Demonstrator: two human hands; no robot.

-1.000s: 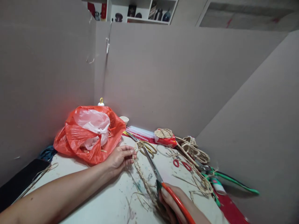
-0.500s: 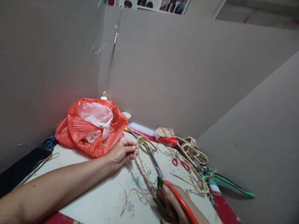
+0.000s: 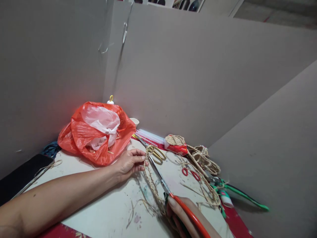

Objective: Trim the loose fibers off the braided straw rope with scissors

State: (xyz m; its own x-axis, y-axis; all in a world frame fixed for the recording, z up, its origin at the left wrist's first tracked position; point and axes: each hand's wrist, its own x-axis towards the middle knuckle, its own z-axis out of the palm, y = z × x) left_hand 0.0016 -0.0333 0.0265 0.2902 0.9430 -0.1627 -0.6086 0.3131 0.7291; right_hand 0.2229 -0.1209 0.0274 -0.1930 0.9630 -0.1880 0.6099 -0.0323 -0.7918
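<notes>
Nothing much moved: left hand (image 3: pixel 128 162) still pinches the straw braid (image 3: pixel 151 180) steady; right hand (image 3: pixel 184 216) grips orange scissors (image 3: pixel 173 198) beside it.

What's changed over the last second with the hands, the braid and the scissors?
Little. The view tipped down and left. The left hand keeps pinching the top of the straw braid; the right hand keeps the orange-handled scissors, blades alongside the braid. The orange bag and gold scissors stayed put.
</notes>
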